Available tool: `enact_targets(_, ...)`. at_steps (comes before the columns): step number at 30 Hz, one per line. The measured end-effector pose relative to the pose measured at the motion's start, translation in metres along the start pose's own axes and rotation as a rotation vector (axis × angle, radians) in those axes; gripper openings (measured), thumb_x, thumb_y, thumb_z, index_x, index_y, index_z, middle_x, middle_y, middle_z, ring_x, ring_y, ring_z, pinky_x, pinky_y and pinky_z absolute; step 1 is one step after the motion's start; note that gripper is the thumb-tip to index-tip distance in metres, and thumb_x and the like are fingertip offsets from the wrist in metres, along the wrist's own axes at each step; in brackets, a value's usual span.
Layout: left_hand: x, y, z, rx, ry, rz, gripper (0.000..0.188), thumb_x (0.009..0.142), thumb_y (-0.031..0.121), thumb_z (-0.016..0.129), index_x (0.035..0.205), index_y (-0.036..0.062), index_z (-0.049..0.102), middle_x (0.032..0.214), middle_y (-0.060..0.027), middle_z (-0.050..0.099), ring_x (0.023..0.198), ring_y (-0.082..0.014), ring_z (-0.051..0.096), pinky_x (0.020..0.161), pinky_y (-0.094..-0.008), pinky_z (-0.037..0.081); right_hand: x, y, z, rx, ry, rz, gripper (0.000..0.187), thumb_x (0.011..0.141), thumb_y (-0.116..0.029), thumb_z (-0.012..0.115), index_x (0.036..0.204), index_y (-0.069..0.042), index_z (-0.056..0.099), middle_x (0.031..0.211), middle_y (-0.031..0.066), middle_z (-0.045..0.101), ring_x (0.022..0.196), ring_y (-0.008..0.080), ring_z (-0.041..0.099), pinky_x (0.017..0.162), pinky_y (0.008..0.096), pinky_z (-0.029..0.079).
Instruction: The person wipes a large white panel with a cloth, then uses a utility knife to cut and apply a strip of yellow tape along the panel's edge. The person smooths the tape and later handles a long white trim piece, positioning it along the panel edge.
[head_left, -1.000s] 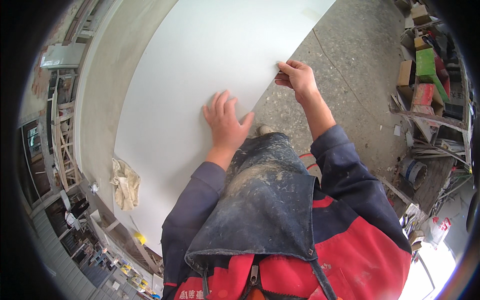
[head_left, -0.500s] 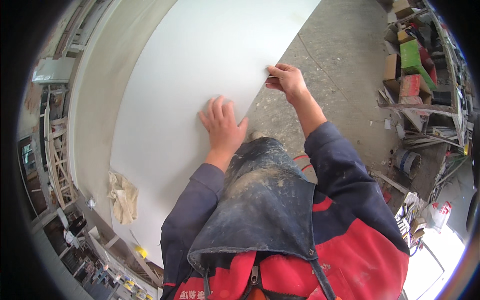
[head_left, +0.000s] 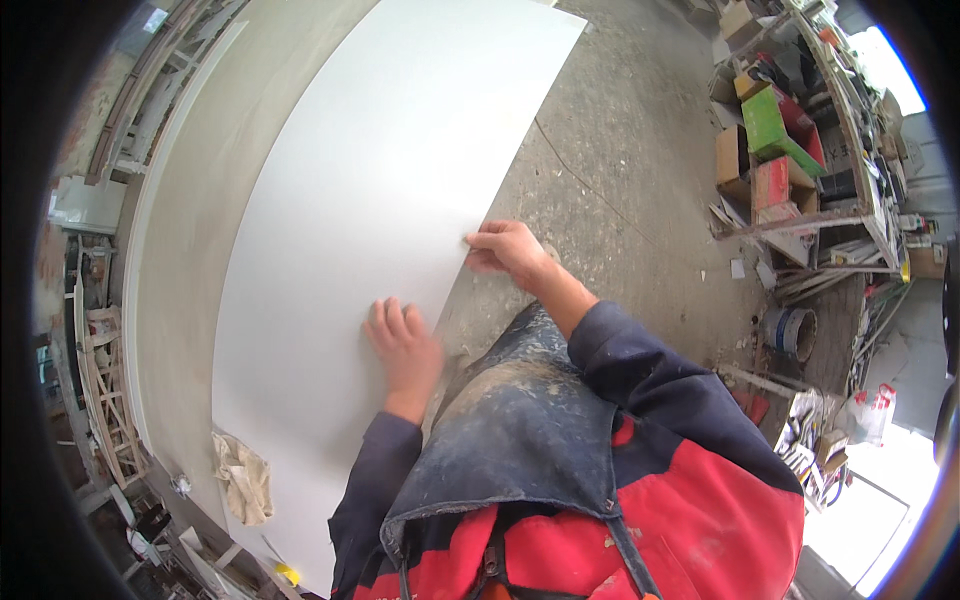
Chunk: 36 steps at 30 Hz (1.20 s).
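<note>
A large white board (head_left: 370, 220) lies flat on the concrete floor (head_left: 620, 180), stretching from near the person's knees away toward the far end of the floor, its long right edge running diagonally across the view. The left hand (head_left: 405, 345) rests palm down on the board close to that right edge, fingers spread and flat, gripping nothing. The right hand (head_left: 505, 250) is at the same edge a little farther along, its fingers curled and pinched onto the board's rim, thumb side against the white face; how far the fingers reach under the edge cannot be told. Both forearms come out of dark blue sleeves, and a dusty dark apron (head_left: 515, 430) hangs over a red jacket (head_left: 700, 510) between them. Past the board's left long edge, a crumpled pale rag (head_left: 243, 478) lies on the floor near the board's near corner, with a small yellow object (head_left: 288, 573) just beyond it. Well apart on the right, a shelf rack (head_left: 800, 150) holds green and red boxes, and a round bucket (head_left: 790, 332) stands on the floor below it.
</note>
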<state>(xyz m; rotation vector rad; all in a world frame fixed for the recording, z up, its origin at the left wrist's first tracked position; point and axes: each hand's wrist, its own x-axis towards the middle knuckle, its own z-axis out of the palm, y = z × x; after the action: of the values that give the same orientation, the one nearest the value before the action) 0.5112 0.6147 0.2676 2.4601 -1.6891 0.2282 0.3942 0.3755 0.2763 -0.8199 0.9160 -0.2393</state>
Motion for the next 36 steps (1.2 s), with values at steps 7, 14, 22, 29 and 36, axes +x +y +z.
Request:
enact_targets(7, -0.004, 0.01, -0.025, -0.007, -0.111, -0.058, 0.066, 0.074, 0.003, 0.068, 0.136, -0.0033, 0.046, 0.147, -0.0257, 0.042, 0.145, -0.049, 0.035, 0.116, -0.067, 0.029, 0.07, -0.095, -0.103, 0.208, -0.296, -0.028, 0.058, 0.087, -0.008, 0.044, 0.142, 0.009, 0.051, 0.128, 0.0217, 0.069, 0.112, 0.0331, 0.07, 0.099, 0.0454, 0.056)
enact_targets(14, 0.015, 0.037, -0.035, 0.082, -0.219, -0.276, 0.068, 0.076, -0.008, 0.06, 0.141, -0.003, 0.043, 0.149, -0.0257, 0.042, 0.143, -0.0479, 0.038, 0.115, -0.061, 0.034, 0.148, -0.189, -0.176, 0.169, -0.144, -0.039, 0.025, 0.101, -0.018, 0.064, 0.113, 0.004, 0.065, 0.106, 0.0137, 0.074, 0.097, 0.0269, 0.075, 0.089, 0.0396, 0.062)
enact_targets(22, 0.048, 0.071, -0.027, 0.073, -0.211, -0.508, 0.074, 0.082, 0.009, 0.075, 0.147, -0.0024, 0.041, 0.155, -0.0249, 0.039, 0.146, -0.0447, 0.035, 0.118, -0.0583, 0.028, 0.157, -0.208, -0.181, -0.028, -0.067, -0.048, 0.024, 0.104, -0.018, 0.063, 0.113, 0.004, 0.067, 0.106, 0.0138, 0.073, 0.097, 0.0246, 0.074, 0.083, 0.035, 0.063)
enact_targets(29, 0.195, 0.115, 0.014, -0.347, -0.055, -0.244, 0.059, 0.087, 0.029, 0.076, 0.136, 0.0025, 0.058, 0.152, -0.0175, 0.048, 0.147, -0.0404, 0.036, 0.119, -0.0629, 0.022, 0.16, -0.206, -0.181, -0.057, -0.077, -0.058, 0.023, 0.103, -0.019, 0.064, 0.11, 0.003, 0.068, 0.103, 0.0121, 0.074, 0.093, 0.0232, 0.074, 0.08, 0.0357, 0.062)
enact_targets(36, 0.294, 0.143, 0.04, -0.345, 0.02, -0.245, 0.053, 0.089, 0.034, 0.076, 0.131, 0.0043, 0.06, 0.15, -0.0143, 0.049, 0.146, -0.0387, 0.036, 0.116, -0.0703, 0.019, 0.158, -0.207, -0.178, -0.05, -0.065, -0.057, 0.023, 0.103, -0.018, 0.064, 0.112, 0.003, 0.067, 0.105, 0.0133, 0.074, 0.094, 0.0236, 0.075, 0.079, 0.0357, 0.062)
